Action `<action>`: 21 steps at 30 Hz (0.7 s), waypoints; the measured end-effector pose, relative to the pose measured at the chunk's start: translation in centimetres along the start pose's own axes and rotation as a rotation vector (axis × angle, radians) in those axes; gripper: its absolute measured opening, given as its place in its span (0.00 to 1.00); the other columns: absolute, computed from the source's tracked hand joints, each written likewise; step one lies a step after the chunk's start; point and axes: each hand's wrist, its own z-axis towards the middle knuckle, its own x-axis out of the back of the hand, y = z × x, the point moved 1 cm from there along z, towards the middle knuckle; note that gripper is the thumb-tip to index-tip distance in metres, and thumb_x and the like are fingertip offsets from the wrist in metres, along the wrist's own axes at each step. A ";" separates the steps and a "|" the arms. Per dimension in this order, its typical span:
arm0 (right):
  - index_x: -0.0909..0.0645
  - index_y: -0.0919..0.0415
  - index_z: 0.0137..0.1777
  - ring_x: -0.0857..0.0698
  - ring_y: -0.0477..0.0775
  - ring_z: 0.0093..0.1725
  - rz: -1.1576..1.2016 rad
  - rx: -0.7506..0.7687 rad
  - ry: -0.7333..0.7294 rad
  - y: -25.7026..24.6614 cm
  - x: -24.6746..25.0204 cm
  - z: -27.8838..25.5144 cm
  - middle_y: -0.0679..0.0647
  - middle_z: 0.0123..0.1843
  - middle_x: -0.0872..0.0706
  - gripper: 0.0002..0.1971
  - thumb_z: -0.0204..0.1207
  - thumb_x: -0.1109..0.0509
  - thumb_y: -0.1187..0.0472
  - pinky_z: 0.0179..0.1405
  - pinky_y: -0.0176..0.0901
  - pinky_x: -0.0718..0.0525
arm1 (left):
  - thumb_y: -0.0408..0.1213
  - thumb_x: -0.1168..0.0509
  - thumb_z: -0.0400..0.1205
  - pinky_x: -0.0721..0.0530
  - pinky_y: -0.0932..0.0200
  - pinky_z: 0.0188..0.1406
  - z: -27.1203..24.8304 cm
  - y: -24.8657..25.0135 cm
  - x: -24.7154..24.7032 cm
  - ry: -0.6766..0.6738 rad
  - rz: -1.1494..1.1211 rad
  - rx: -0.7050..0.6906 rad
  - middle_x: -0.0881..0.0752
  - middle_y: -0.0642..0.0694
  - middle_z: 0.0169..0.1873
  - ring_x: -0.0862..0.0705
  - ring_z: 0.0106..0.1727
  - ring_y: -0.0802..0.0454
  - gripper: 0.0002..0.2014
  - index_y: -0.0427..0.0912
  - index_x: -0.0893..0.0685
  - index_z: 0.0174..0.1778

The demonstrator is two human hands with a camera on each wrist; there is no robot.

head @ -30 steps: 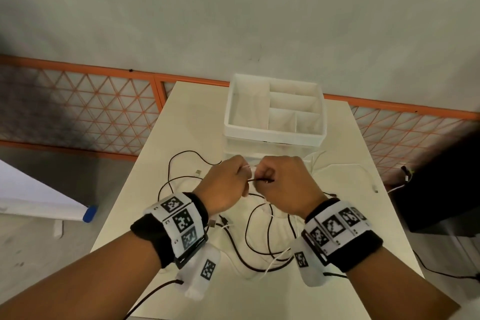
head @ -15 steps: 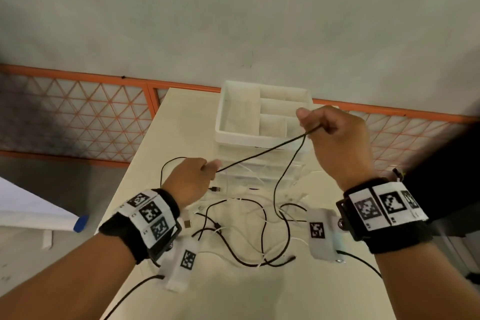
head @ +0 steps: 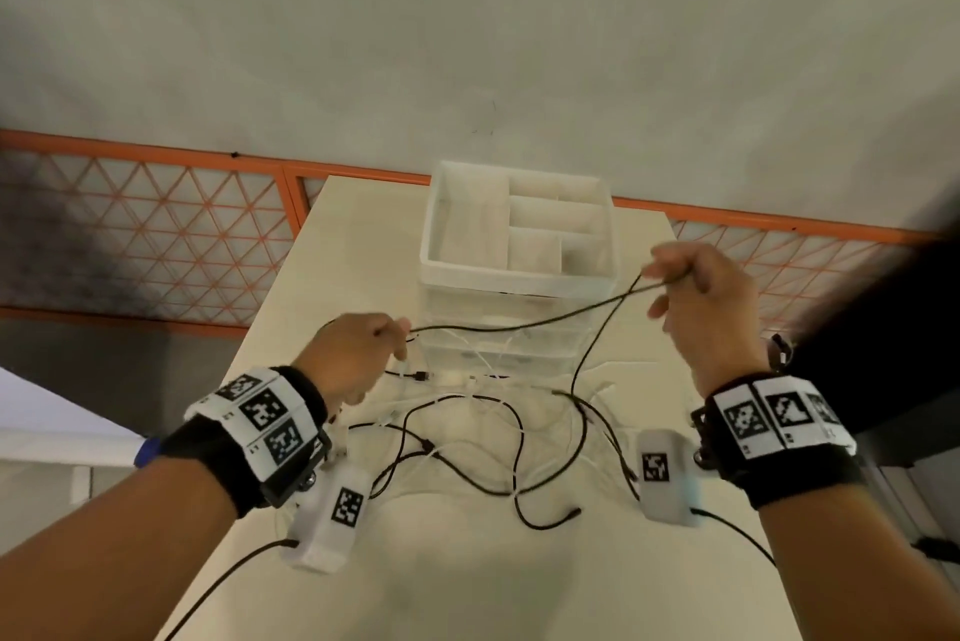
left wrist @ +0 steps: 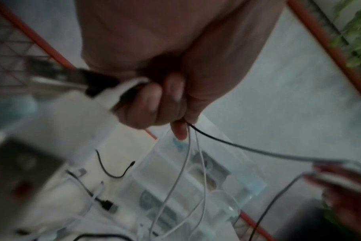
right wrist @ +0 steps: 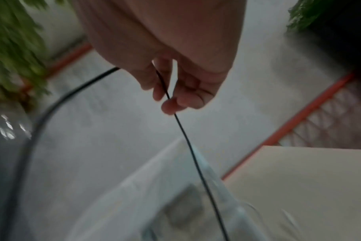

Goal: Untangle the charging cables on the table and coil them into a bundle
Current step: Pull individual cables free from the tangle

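While both hands pinch the black cable [head: 524, 324], left hand [head: 353, 354] and right hand [head: 706, 313] stretch it above the table [head: 467, 588].

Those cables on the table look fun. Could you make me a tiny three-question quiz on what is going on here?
1. True or false: both hands hold the same black cable.
2. Which hand is raised higher over the table? A. left hand B. right hand
3. Fill in: besides the black cable, the left hand also pinches thin ____ cables.

Key: 1 true; 2 B; 3 white.
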 end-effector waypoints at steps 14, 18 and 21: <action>0.15 0.56 0.45 0.14 0.54 0.29 -0.175 -0.298 -0.090 6.0 -1.3 -1.4 0.52 0.36 0.07 0.12 0.85 0.36 0.52 0.39 0.56 0.13 | 0.48 0.41 0.88 0.37 0.58 0.23 0.6 1.5 1.9 0.247 -0.542 -0.086 0.31 0.53 0.20 0.37 0.20 0.53 0.16 0.44 0.26 0.36; 0.15 0.59 0.46 0.14 0.54 0.30 0.109 0.015 -0.380 -3.2 -3.0 -3.1 0.57 0.42 0.07 0.17 0.90 0.42 0.55 0.31 0.44 0.20 | 0.50 0.43 0.89 0.36 0.61 0.19 -1.5 4.9 -2.5 -0.004 -0.517 -0.239 0.09 0.49 0.38 0.37 0.19 0.54 0.13 0.44 0.26 0.46; 0.17 0.61 0.49 0.14 0.58 0.30 0.242 0.185 -0.419 -8.5 -3.4 -3.7 0.58 0.48 0.07 0.16 0.91 0.44 0.57 0.30 0.45 0.20 | 0.50 0.46 0.90 0.41 0.64 0.16 -1.7 6.7 -6.9 -0.180 -0.590 -0.179 0.11 0.48 0.35 0.39 0.17 0.53 0.13 0.45 0.28 0.44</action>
